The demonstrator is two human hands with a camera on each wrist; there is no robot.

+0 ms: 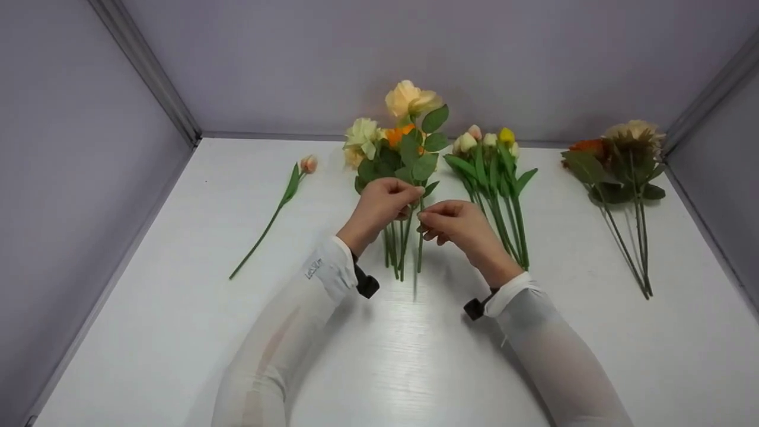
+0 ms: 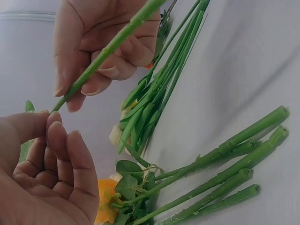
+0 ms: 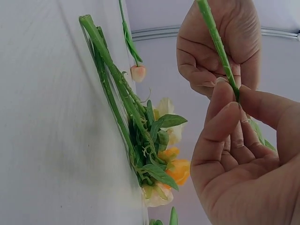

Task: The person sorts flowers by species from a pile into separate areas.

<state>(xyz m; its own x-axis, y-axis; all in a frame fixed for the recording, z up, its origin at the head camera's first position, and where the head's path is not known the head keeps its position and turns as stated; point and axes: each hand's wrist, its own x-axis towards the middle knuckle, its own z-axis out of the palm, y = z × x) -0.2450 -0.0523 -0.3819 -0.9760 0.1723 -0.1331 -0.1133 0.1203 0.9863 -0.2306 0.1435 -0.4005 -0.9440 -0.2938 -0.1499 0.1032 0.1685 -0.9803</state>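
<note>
A pale peach rose [image 1: 409, 99] with green leaves is raised above the table, its stem [image 1: 420, 249] running down between both hands. My left hand [image 1: 382, 204] pinches this stem between thumb and fingertips, just below the leaves. Slightly lower, the thumb and fingers of my right hand [image 1: 465, 231] pinch the same stem; the right wrist view shows the pinched stem [image 3: 218, 44] close up. Beneath the hands lies a bunch with a cream-green flower [image 1: 363, 137], an orange flower [image 1: 396, 136] and several stems [image 2: 229, 154], partly hidden by my left hand.
A single pink tulip [image 1: 309, 164] lies to the left on the white table [image 1: 148, 308]. Just right of the hands is a bunch of tulips [image 1: 507, 172], white, pink and yellow. Further right lie rust and beige flowers [image 1: 634, 142]. Grey walls [image 1: 284, 65] enclose the table.
</note>
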